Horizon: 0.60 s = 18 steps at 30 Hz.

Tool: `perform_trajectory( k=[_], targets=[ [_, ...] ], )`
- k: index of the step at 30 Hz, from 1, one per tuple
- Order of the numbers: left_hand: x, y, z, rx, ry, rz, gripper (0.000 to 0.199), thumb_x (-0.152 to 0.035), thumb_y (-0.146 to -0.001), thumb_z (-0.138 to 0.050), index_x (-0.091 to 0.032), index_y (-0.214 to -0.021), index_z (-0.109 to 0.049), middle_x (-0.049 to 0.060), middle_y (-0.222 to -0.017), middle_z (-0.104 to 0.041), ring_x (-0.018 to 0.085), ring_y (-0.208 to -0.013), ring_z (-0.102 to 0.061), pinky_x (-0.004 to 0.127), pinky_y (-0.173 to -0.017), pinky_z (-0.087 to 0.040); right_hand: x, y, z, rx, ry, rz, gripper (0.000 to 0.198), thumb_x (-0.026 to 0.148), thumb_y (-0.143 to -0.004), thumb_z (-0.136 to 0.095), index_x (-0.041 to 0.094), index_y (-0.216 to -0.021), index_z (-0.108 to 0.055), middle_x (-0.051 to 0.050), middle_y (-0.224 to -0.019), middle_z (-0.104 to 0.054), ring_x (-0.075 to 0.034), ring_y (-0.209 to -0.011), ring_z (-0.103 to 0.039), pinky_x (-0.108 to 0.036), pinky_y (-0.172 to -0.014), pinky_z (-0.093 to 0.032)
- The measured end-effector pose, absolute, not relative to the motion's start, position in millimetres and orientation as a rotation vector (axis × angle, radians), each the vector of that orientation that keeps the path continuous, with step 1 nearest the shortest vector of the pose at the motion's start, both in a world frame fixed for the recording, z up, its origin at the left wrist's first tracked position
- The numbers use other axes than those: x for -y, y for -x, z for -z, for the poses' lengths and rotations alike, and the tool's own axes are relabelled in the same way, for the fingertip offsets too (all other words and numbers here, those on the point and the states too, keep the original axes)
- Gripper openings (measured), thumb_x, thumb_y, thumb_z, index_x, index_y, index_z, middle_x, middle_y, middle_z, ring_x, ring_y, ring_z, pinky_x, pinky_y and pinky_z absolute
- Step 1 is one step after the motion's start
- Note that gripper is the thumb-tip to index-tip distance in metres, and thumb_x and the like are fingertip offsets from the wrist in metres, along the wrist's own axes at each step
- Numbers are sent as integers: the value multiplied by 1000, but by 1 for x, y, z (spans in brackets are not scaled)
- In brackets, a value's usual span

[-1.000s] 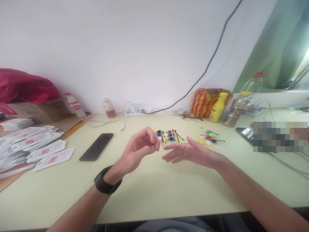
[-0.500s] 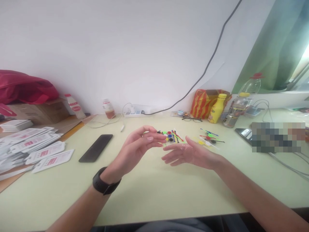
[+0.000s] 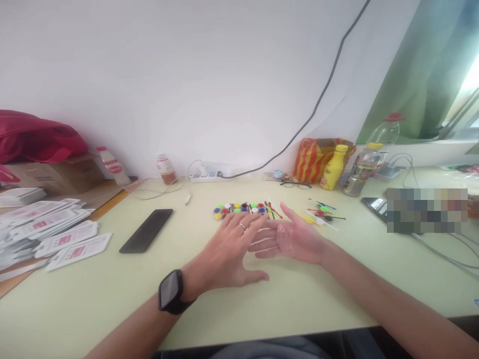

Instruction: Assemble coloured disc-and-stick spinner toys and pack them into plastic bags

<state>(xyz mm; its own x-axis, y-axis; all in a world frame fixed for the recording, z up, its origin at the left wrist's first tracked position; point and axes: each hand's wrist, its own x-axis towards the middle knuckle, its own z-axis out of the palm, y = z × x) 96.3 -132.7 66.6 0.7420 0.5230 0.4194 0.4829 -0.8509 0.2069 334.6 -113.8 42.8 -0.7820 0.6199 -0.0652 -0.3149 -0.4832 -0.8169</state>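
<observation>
My left hand [image 3: 228, 257] hovers palm down over the table, fingers stretched forward and thumb apart; it wears a ring and a black watch [image 3: 170, 291]. Opposite it, my right hand [image 3: 299, 244] is turned palm inward with its fingers extended. A clear, shiny patch [image 3: 285, 234] shows on the right palm; what it is I cannot make out. The left fingers partly overlap the right fingertips in view; whether they touch cannot be told. Just beyond the hands lie small colourful round pieces [image 3: 227, 206], partly hidden, and thin coloured plastic sticks [image 3: 276, 210]. More sticks [image 3: 325, 212] lie to the right.
A black phone [image 3: 146, 231] lies left on the table [image 3: 209, 324], near white packets [image 3: 80, 249]. Along the wall stand a drink bottle [image 3: 165, 169], a power strip [image 3: 204, 176], glasses [image 3: 295, 184], a striped bag [image 3: 310, 162], a yellow bottle [image 3: 333, 169] and a clear bottle [image 3: 361, 172].
My left hand has rotated from edge-on to palm down and come slightly nearer, its fingers spreading. More round pieces now show beyond it. The right hand has hardly moved.
</observation>
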Motion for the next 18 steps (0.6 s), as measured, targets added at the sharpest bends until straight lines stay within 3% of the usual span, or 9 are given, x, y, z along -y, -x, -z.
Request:
perform_trajectory(
  k=[3, 18],
  targets=[
    [127, -95, -58, -934, -2905, -677, 100, -41, -82, -80, -22, -163, -25, 18, -149, -52, 41, -132, -50, 59, -114, -34, 111, -339, -46, 1099, 500, -2269, 83, 74, -103, -18, 14, -135, -67, -19, -130, -72, -32, -131, -63, -54, -119, -36],
    [106, -80, -59, -1072, -3004, -579, 103, -33, -78, -73, -21, -166, -20, 17, -140, -55, 39, -124, -50, 55, -107, -37, 105, -360, -57, 1147, 548, -2263, 82, 73, -103, -19, 16, -146, -58, -19, -147, -61, -34, -134, -59, -59, -118, -37]
  ],
)
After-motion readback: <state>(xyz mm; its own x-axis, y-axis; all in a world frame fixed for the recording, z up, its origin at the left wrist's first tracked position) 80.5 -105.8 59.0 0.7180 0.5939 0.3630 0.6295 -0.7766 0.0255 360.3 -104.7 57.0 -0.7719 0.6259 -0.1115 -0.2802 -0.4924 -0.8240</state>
